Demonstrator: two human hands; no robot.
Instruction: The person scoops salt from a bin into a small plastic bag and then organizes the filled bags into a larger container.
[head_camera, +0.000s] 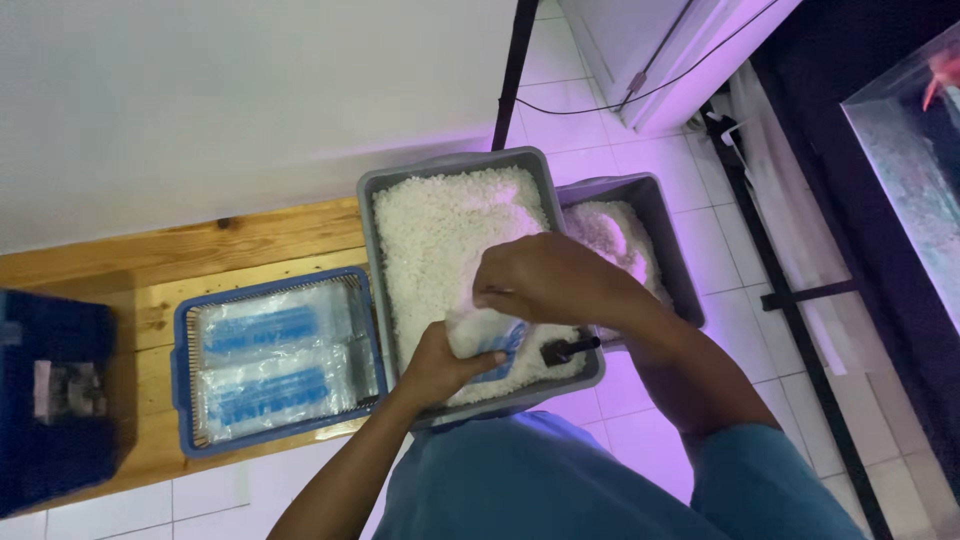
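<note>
Small plastic bag (487, 335) half hidden, in the grip of both left hand (440, 362) and right hand (545, 280).

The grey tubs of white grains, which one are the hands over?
The bigger grey tub, next to the blue basket. Both hands, left and right, hold a small bag above it; the smaller tub sits behind.

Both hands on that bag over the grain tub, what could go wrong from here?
1. The left hand grips the small clear bag from below while the right hand works its top; a slip might spill white grains past the near rim of the grey tub onto the tiled floor.
2. The tub seems to overhang the wooden bench; leaning on it may tip it.
3. The dim purple light makes the fill level hard to judge.
</note>
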